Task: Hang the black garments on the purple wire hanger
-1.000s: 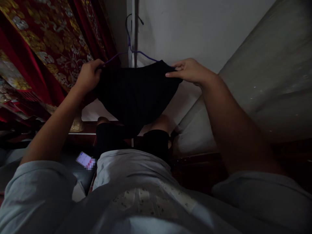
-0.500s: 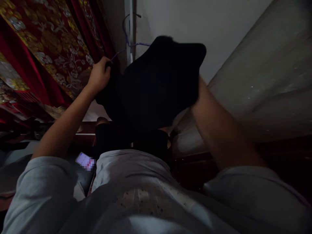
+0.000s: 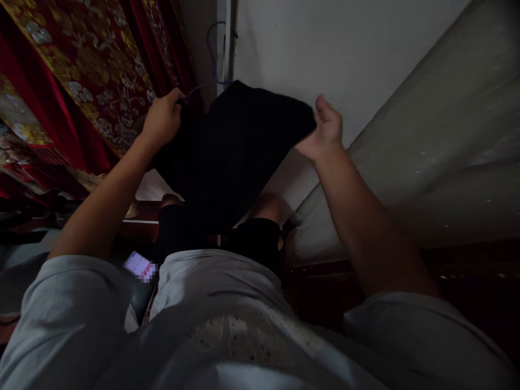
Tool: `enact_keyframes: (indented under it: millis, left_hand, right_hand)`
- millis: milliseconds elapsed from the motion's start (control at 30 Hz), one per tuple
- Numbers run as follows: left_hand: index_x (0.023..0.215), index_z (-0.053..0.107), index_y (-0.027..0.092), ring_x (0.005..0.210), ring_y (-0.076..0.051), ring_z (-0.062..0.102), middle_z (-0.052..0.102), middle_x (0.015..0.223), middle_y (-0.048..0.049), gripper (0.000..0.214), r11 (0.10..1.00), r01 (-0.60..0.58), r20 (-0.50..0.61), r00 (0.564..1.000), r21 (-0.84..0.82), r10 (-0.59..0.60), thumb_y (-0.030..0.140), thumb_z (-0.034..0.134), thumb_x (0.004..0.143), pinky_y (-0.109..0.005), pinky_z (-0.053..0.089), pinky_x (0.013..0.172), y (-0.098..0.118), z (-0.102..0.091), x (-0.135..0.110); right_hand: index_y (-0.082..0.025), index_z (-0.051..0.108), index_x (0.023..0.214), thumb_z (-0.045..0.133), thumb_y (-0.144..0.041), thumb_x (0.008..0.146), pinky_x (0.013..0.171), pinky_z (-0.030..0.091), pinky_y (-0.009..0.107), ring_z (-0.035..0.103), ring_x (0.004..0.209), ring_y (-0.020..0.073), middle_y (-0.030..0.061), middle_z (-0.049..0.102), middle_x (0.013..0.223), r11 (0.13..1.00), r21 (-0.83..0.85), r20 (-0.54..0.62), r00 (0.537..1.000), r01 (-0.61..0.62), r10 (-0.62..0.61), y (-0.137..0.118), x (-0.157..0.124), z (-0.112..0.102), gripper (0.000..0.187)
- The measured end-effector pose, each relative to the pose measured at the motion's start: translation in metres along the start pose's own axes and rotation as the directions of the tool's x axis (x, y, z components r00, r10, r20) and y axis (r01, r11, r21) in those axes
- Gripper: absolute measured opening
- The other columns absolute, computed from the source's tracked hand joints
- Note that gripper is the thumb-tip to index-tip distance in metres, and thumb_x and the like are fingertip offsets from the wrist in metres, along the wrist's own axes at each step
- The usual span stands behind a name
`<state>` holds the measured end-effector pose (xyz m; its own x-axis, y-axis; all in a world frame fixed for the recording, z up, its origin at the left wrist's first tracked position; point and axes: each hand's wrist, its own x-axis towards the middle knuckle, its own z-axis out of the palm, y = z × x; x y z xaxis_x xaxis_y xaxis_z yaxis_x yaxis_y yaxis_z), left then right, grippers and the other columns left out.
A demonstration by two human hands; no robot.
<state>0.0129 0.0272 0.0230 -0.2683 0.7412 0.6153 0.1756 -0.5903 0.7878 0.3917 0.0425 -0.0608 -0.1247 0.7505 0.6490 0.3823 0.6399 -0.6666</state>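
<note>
A black garment (image 3: 235, 146) hangs on a thin purple hanger (image 3: 213, 59) in front of me, the hanger's hook rising beside a white upright strip (image 3: 225, 38). My left hand (image 3: 162, 120) is closed on the garment's upper left edge, where the hanger's arm comes out. My right hand (image 3: 325, 132) is at the garment's upper right corner, palm towards me, thumb up. Its fingers are behind the cloth, so I cannot see whether they grip it.
A red and gold patterned cloth (image 3: 81, 70) hangs at the left. A white wall (image 3: 325, 49) is ahead and a grey plastic-covered mattress (image 3: 426, 151) is to the right. A lit phone (image 3: 138, 264) lies low on the left. Dark wooden furniture (image 3: 325, 281) stands below.
The garment was flung up over my right hand half a second ago and has dropped back down flat. My right hand has turned palm towards me at its right corner.
</note>
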Motion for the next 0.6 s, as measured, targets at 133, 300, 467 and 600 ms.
enact_keyframes:
  millis: [133, 300, 467, 600]
  left_hand:
    - [0.088, 0.06, 0.019, 0.122, -0.022, 0.058, 0.068, 0.095, -0.0034, 0.016, 0.993, 0.108, 0.124, 0.986, 0.046, -0.113, 0.02, 0.074, 0.096, -0.046, 0.032, 0.124, 0.011, 0.007, 0.008]
    - [0.079, 0.061, 0.018, 0.121, -0.021, 0.055, 0.063, 0.081, 0.0011, 0.023, 0.982, 0.062, 0.211, 0.972, 0.178, -0.1, 0.008, 0.079, 0.089, -0.05, 0.019, 0.13, 0.017, 0.007, 0.024]
    - [0.088, 0.068, 0.004, 0.109, -0.02, 0.059, 0.06, 0.074, 0.0002, 0.012, 0.974, 0.125, 0.369, 0.91, 0.191, -0.189, 0.007, 0.065, 0.1, -0.058, 0.018, 0.128, 0.026, -0.01, 0.011]
    - [0.092, 0.07, 0.009, 0.102, -0.021, 0.059, 0.07, 0.086, -0.0034, 0.012, 0.985, 0.073, 0.574, 0.805, 0.156, -0.151, 0.019, 0.076, 0.094, -0.053, 0.026, 0.127, 0.035, -0.015, -0.014]
  right_hand:
    - [-0.012, 0.063, 0.131, -0.003, -0.073, 0.098, 0.1, 0.052, 0.04, 0.064, 0.128, 0.0191, 0.0037, 0.072, 0.128, 1.0, -0.008, -0.019, 1.0, 0.003, -0.003, -0.025, 0.034, -0.005, 0.096]
    - [-0.025, 0.074, 0.11, 0.049, -0.076, 0.093, 0.105, 0.06, 0.04, 0.068, 0.119, 0.0276, 0.0078, 0.077, 0.099, 0.928, 0.354, 0.203, 0.978, -0.116, 0.045, -0.105, 0.022, 0.005, 0.06]
    - [-0.018, 0.077, 0.09, 0.102, -0.032, 0.053, 0.101, 0.061, 0.046, 0.072, 0.105, 0.0335, 0.0084, 0.077, 0.096, 0.862, 0.164, 0.832, 0.536, -0.48, 0.14, -0.131, -0.003, 0.008, 0.047]
    - [-0.013, 0.065, 0.133, 0.088, -0.025, 0.072, 0.102, 0.058, 0.047, 0.071, 0.113, 0.0288, 0.0132, 0.074, 0.117, 0.911, 0.06, 0.827, 0.531, -0.409, 0.184, -0.079, 0.003, 0.05, 0.066]
